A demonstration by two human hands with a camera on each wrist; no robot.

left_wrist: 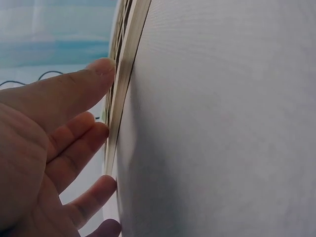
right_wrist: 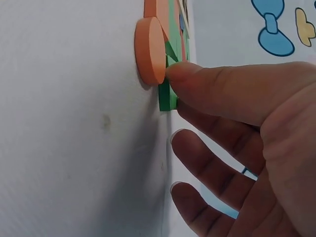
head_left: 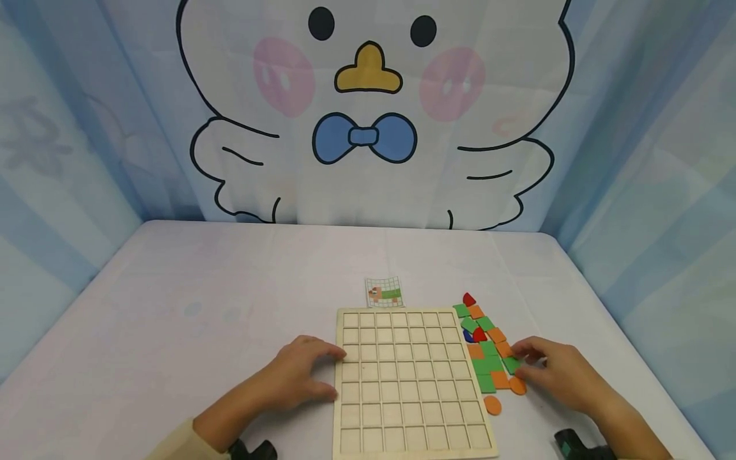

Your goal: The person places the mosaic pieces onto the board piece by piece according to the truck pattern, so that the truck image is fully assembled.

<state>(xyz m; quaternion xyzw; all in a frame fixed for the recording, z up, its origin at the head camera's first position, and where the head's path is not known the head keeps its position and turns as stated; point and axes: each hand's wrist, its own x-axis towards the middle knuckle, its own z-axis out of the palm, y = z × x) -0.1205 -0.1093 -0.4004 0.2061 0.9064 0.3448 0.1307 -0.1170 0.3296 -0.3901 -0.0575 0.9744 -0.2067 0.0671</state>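
Note:
A wooden grid board (head_left: 411, 383) lies flat on the table before me. My left hand (head_left: 299, 370) rests at its left edge, thumb and fingertips spread along the side; in the left wrist view the thumb (left_wrist: 74, 89) meets the board's rim (left_wrist: 123, 84). To the right of the board, my right hand (head_left: 560, 370) pinches a green square tile (head_left: 510, 365) between thumb and index finger. That green tile's edge (right_wrist: 165, 98) shows between the fingertips in the right wrist view, beside an orange round tile (right_wrist: 150, 52). The other right fingers are loosely bent.
Several green and orange square tiles (head_left: 487, 364) lie close together along the board's right side, with red pieces (head_left: 468, 299), a blue piece (head_left: 467, 335) and another orange round tile (head_left: 492, 405). A small pattern card (head_left: 384, 292) lies behind the board. A curtain (head_left: 368, 185) hangs behind the table.

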